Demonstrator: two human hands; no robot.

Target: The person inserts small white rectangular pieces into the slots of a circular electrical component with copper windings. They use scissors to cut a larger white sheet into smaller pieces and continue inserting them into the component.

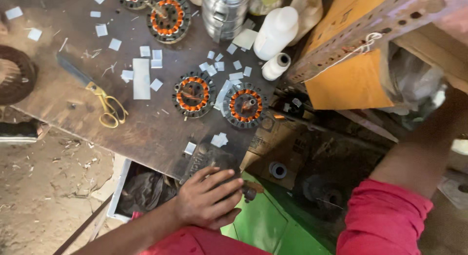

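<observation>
Left hand [207, 199] is clamped over a dark metal part [214, 162] at the near edge of the counter [146, 128], fingers curled round it, grasping firmly. That part sits right on the counter's front corner, above a green surface [273, 226]. Right hand is out of sight: the right arm [419, 157], in a red sleeve [385, 216], stretches away toward the shelf frame at the far right, and whether that hand grips anything cannot be told.

Just beyond the held part lie small white paper squares [219, 139]. Further out, two round stators with orange copper windings [193, 94] [245, 105] sit side by side, a white strip between them. To their left lies a longer white paper strip [141, 78], and left again, yellow-handled scissors [105, 101]. More white squares are scattered across the dark top. At the far edge sits another wound stator [168, 17], a stacked steel container [224, 14], a white plastic bottle [275, 33] and a white thread spool [276, 66]. An orange cardboard sheet [348, 84] hangs behind a perforated metal angle bar [370, 28].
</observation>
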